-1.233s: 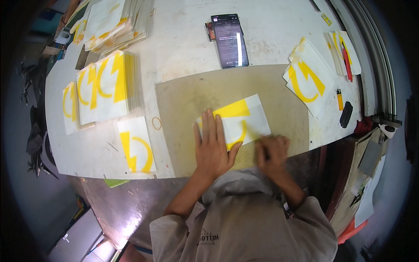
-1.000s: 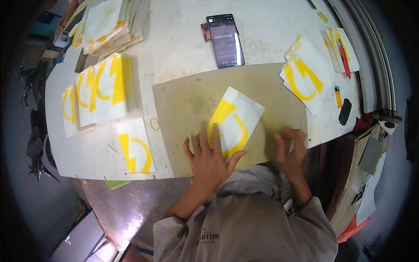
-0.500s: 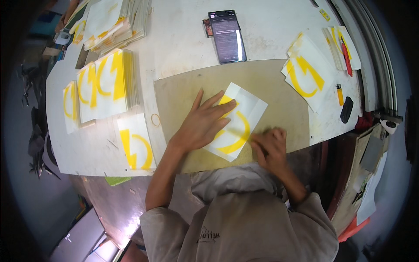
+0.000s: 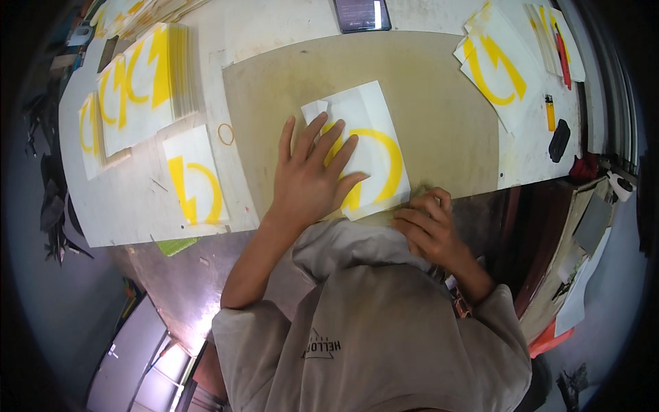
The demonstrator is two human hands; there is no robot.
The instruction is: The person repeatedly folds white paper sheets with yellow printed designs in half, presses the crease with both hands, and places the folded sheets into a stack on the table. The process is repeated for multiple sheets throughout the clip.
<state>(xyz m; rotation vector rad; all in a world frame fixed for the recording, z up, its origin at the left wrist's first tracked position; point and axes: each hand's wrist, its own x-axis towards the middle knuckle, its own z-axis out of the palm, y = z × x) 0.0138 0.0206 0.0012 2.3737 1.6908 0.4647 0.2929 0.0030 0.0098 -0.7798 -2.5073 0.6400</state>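
A white paper piece (image 4: 374,113) with a yellow arc and bolt shape lies on the tan board (image 4: 446,110). It looks like an envelope or flat bag, with a fold line along one long side. My left hand (image 4: 309,172) is spread over its left part, fingers apart, covering some of the yellow. A small paper flap (image 4: 319,110) stands up at the upper left edge. Beside the lower right corner is my right hand (image 4: 429,226), its fingers curled inward. A dark, blurred patch shows at those fingertips; I cannot make out what it is.
Thick stacks of similar yellow-marked papers (image 4: 141,89) stand at left, with a single one (image 4: 195,182) nearer. More papers (image 4: 498,69) lie at right, near a red cutter (image 4: 563,62), yellow lighter (image 4: 550,113) and black case (image 4: 559,141). A phone (image 4: 362,15) lies at the far edge.
The paper has turned counter-clockwise and its upper left edge now shows a raised flap. My left hand has shifted with it; my right fingers have curled. The whole scene sits higher in view.
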